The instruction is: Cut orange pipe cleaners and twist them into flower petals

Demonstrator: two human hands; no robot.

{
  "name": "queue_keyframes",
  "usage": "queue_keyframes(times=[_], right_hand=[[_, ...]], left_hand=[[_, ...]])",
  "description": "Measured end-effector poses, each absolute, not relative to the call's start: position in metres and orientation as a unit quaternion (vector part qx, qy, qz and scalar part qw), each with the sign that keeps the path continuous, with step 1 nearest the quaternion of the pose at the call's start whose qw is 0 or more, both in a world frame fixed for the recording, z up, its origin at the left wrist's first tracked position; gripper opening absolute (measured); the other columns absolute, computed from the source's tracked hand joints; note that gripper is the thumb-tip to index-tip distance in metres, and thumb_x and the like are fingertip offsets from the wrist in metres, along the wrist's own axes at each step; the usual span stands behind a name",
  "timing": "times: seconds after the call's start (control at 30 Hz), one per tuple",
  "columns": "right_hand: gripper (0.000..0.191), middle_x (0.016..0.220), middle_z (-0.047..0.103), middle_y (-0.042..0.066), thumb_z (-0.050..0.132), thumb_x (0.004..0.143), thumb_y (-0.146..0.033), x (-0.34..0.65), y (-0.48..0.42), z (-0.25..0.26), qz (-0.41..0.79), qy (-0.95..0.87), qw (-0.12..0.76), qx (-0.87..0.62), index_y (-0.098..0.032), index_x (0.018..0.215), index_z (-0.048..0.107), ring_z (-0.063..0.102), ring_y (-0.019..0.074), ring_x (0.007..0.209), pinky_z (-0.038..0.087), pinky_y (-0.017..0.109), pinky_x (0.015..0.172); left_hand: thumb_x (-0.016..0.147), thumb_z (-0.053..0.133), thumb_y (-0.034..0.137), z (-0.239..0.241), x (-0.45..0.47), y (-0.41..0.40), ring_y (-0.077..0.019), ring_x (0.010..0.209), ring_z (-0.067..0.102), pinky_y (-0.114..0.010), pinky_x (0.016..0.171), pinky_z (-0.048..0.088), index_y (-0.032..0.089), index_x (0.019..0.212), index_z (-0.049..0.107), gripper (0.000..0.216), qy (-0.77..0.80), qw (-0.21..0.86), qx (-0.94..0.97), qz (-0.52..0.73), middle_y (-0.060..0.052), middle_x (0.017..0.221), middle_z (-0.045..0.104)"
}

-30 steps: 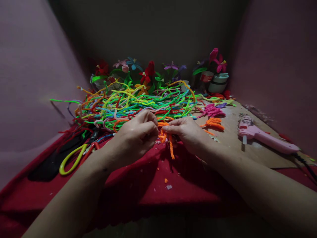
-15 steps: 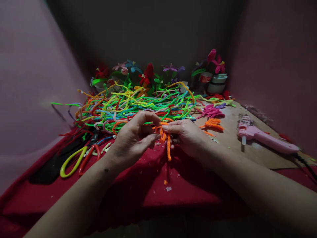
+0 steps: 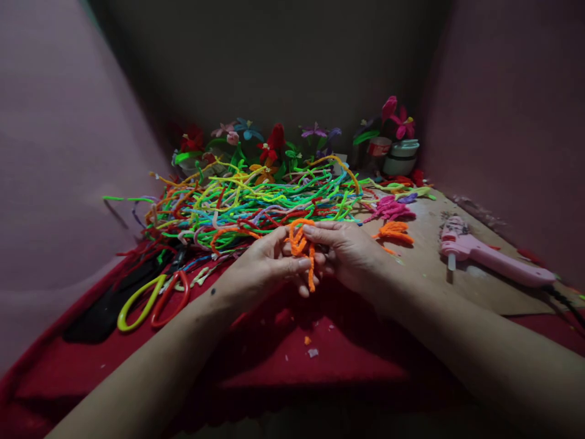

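Forearms (image 3: 150, 360) slant inward over the red cloth (image 3: 274, 366); the left hand (image 3: 265, 262) is half curled, thumb beside the hanging strand, though whether it grips I cannot tell; the right hand (image 3: 351, 250) pinches the orange fuzzy stem (image 3: 298, 241); this sits between both hands, bent into loops, one end dangling; beyond lies a tangled, multicoloured pile (image 3: 256, 198).

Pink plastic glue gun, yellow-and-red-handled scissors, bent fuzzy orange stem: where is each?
Pink plastic glue gun (image 3: 496, 258), head view: on its handle.
Yellow-and-red-handled scissors (image 3: 160, 281), head view: yellow handle's upper end.
Bent fuzzy orange stem (image 3: 299, 245), head view: its folded part.
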State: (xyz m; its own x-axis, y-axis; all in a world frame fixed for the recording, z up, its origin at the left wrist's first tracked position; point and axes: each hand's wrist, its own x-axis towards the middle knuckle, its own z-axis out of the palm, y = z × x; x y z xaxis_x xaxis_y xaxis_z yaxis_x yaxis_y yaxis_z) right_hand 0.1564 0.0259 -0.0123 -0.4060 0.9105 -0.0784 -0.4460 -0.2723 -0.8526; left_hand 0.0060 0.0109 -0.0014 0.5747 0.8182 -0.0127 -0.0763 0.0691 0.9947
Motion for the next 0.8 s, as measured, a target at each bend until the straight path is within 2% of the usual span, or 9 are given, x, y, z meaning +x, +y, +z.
queue_keyframes(times=[0.17,0.3,0.4,0.57,0.7,0.8], right_hand=[[0.007,0.051,0.051,-0.004,0.065,0.068,-0.020,0.156,0.025,-0.012,0.732,-0.372,0.480,-0.308,-0.013,0.067,0.061,0.034,0.0037,0.039,0.023,0.020,0.039],[0.009,0.046,0.044,-0.006,0.065,0.067,-0.021,0.155,0.025,-0.012,0.722,-0.367,0.500,-0.305,-0.014,0.065,0.060,0.031,0.0038,0.038,0.018,0.021,0.038],[0.008,0.050,0.048,-0.004,0.061,0.069,-0.019,0.155,0.025,-0.012,0.715,-0.357,0.513,-0.313,-0.014,0.064,0.059,0.035,0.0049,0.040,0.021,0.021,0.039],[0.011,0.051,0.051,-0.001,0.056,0.071,-0.018,0.156,0.027,-0.010,0.716,-0.341,0.514,-0.326,-0.013,0.062,0.057,0.040,0.0070,0.042,0.025,0.023,0.042],[0.009,0.049,0.050,-0.002,0.058,0.069,-0.017,0.156,0.027,-0.012,0.710,-0.348,0.517,-0.327,-0.012,0.062,0.058,0.041,0.0066,0.041,0.025,0.022,0.041],[0.010,0.048,0.050,-0.002,0.059,0.068,-0.019,0.156,0.028,-0.013,0.709,-0.351,0.516,-0.327,-0.012,0.060,0.057,0.041,0.0066,0.041,0.027,0.021,0.041]], left_hand=[[0.071,0.065,0.023,-0.005,0.010,0.012,-0.0088,0.048,0.052,-0.019,0.042,0.042,0.016,0.089,0.052,0.023,0.380,0.565,0.622,0.386,0.002,0.065,0.057],[0.071,0.061,0.021,-0.004,0.011,0.010,-0.0080,0.055,0.051,-0.019,0.050,0.040,0.015,0.074,0.056,0.009,0.445,0.442,0.639,0.445,0.002,0.064,0.056],[0.071,0.060,0.021,0.000,0.009,0.010,-0.0099,0.061,0.053,-0.021,0.055,0.041,0.014,0.069,0.058,0.007,0.453,0.381,0.685,0.425,0.000,0.069,0.059],[0.073,0.058,0.024,0.009,-0.002,0.014,-0.0079,0.040,0.044,-0.020,0.042,0.034,0.015,0.064,0.055,0.013,0.459,0.488,0.700,0.249,0.002,0.046,0.054],[0.075,0.058,0.026,0.012,-0.009,0.016,-0.0090,0.042,0.049,-0.020,0.043,0.037,0.014,0.068,0.055,0.015,0.426,0.544,0.698,0.190,-0.001,0.050,0.058],[0.077,0.056,0.026,0.015,-0.011,0.017,-0.0091,0.043,0.051,-0.020,0.044,0.039,0.013,0.073,0.055,0.014,0.422,0.547,0.704,0.168,-0.001,0.051,0.059]])
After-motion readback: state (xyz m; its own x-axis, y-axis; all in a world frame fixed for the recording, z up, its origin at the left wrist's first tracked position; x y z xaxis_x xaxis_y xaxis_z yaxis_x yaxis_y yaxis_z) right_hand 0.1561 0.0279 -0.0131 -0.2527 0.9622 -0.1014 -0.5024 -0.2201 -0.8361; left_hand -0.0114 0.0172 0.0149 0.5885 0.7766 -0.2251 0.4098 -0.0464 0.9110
